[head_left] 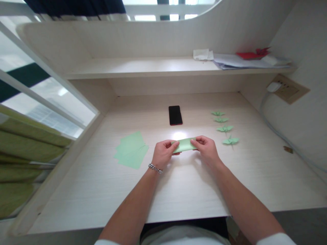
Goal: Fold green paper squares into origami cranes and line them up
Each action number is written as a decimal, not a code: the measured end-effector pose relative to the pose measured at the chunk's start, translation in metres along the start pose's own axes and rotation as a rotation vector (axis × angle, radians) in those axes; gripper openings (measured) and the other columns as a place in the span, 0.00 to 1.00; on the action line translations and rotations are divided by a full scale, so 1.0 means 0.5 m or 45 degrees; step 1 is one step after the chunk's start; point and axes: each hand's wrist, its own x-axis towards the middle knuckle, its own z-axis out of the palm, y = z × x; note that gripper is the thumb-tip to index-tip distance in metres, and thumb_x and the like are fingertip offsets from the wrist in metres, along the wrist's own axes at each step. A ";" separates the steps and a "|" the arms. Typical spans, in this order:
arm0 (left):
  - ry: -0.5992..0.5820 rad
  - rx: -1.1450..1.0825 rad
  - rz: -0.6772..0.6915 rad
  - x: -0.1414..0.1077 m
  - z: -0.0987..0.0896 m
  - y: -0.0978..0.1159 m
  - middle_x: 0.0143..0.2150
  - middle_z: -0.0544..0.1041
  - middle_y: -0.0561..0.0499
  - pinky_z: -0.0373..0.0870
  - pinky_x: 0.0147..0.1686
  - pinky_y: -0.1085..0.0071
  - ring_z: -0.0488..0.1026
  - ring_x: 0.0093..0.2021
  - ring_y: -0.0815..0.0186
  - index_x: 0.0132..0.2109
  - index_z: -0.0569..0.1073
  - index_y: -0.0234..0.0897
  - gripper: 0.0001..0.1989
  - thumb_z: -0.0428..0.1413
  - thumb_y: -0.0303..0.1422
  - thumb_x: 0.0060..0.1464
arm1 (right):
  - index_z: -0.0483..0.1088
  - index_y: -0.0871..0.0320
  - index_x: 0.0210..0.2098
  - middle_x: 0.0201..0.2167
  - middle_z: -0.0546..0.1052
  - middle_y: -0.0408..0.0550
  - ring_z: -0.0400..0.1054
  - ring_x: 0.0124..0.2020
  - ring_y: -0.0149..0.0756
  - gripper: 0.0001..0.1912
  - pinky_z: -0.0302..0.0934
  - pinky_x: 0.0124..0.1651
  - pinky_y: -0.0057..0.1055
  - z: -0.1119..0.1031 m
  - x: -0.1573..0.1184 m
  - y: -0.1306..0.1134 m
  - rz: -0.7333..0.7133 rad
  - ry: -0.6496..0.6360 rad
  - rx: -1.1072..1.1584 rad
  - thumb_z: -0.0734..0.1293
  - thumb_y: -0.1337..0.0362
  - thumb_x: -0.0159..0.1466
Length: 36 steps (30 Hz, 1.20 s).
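A folded strip of light green paper (185, 145) is held level between both hands, just above the desk. My left hand (164, 151) pinches its left end, thumb on top. At the right end, my right hand (205, 147) grips the strip with the thumb over the paper and fingers behind. Left of the hands lies a fanned pile of green paper sheets (131, 150). Several folded green paper birds (225, 129) stand in a column to the right.
A black phone (175, 115) lies on the desk (102, 190) beyond the hands. Above, a shelf (143, 66) bears white papers (237, 61) and a red folded piece (250, 55). A cable (277, 132) runs from the wall socket (291, 89) down the right side.
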 end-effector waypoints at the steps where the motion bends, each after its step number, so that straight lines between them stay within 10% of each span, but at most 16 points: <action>1: -0.003 0.000 0.000 0.000 0.000 0.000 0.31 0.79 0.46 0.80 0.32 0.63 0.77 0.28 0.63 0.37 0.78 0.29 0.21 0.65 0.44 0.42 | 0.74 0.60 0.29 0.22 0.75 0.46 0.68 0.23 0.34 0.17 0.65 0.27 0.31 0.000 0.000 0.000 0.000 0.002 -0.002 0.75 0.53 0.48; 36: -0.001 0.007 0.024 -0.001 -0.001 0.002 0.30 0.78 0.48 0.80 0.30 0.68 0.76 0.28 0.66 0.37 0.78 0.28 0.19 0.65 0.42 0.44 | 0.74 0.61 0.30 0.24 0.77 0.47 0.69 0.24 0.35 0.17 0.64 0.30 0.32 -0.004 0.002 0.006 0.000 -0.046 0.043 0.76 0.55 0.47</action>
